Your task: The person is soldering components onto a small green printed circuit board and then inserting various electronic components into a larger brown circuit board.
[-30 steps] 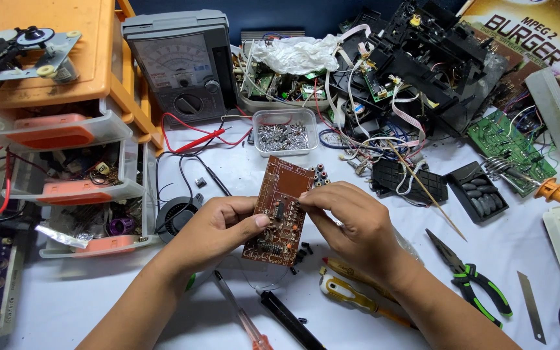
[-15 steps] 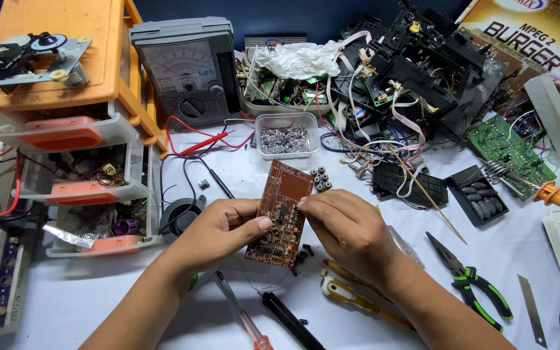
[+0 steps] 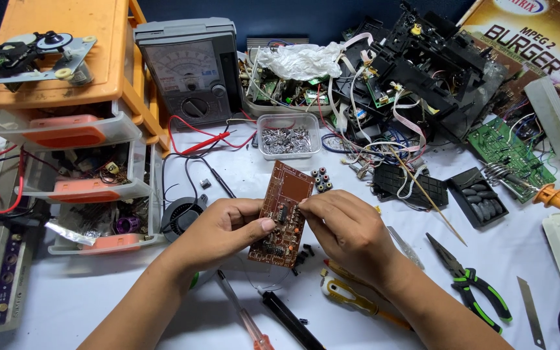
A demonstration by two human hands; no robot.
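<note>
White cloth covers a workbench crowded with electronics parts. At the middle of it, the left hand grips a brown circuit board by its near long edge, thumb pressed on the face and fingers closed behind, so the board stands tilted above the cloth. The right hand comes in from the other side, fingertips pinched together on a small component near the board's middle; what exactly it pinches is too small to tell.

To work this well, I judge the left hand should hold the board rigid by its edges while the right works with fingertips only, pressing straight down so thin legs do not bend.

Just beyond the hands lies one block of round sockets, and past it one clear tub of metal bits. Farther back stands one analogue multimeter with its red lead. Near the right wrist lies one yellow-handled tool; farther to the right, one pair of green-handled pliers. Below the left wrist lies one screwdriver, with one black pen-like tool beside it. Left of the left hand stands one orange drawer unit with three drawers.
</note>
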